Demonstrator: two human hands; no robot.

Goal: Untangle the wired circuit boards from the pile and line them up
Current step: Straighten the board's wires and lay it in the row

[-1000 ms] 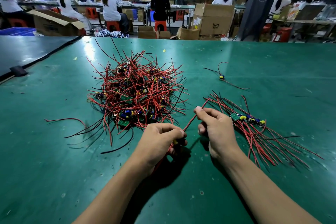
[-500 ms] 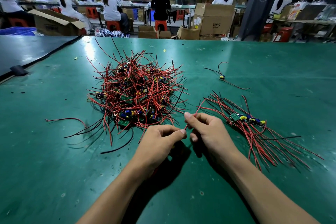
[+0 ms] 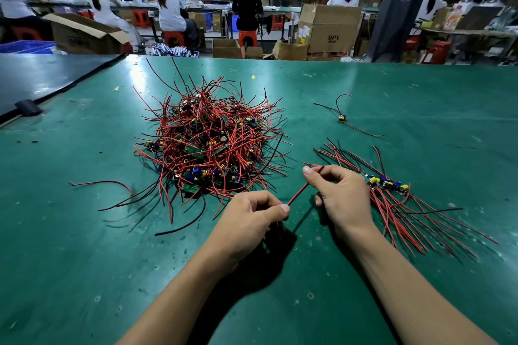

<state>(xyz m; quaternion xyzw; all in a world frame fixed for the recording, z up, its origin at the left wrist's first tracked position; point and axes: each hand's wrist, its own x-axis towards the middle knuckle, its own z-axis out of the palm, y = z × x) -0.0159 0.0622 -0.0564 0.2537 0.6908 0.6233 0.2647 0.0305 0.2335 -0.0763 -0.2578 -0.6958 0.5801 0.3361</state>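
Wire [image 3: 301, 191] red, stretched between left hand [image 3: 249, 218] and right hand [image 3: 340, 196], both pinching it. Risk: hard pull tears solder joint; board hidden under left fingers.

A thin red insulated wire [image 3: 304, 187] is pinched between the left hand [image 3: 252, 221] and the right hand [image 3: 340, 196] above the green table mat [image 3: 84, 260]. A tangled pile of red- and black-wired circuit boards [image 3: 208, 145] is seen behind the left hand. A lined-up row of wired green circuit boards [image 3: 388, 185] lies just beside the right hand.

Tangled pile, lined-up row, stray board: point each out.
tangled pile [image 3: 210, 145], head view, middle of the heap.
lined-up row [image 3: 388, 184], head view, on the boards.
stray board [image 3: 342, 118], head view, its yellow part.
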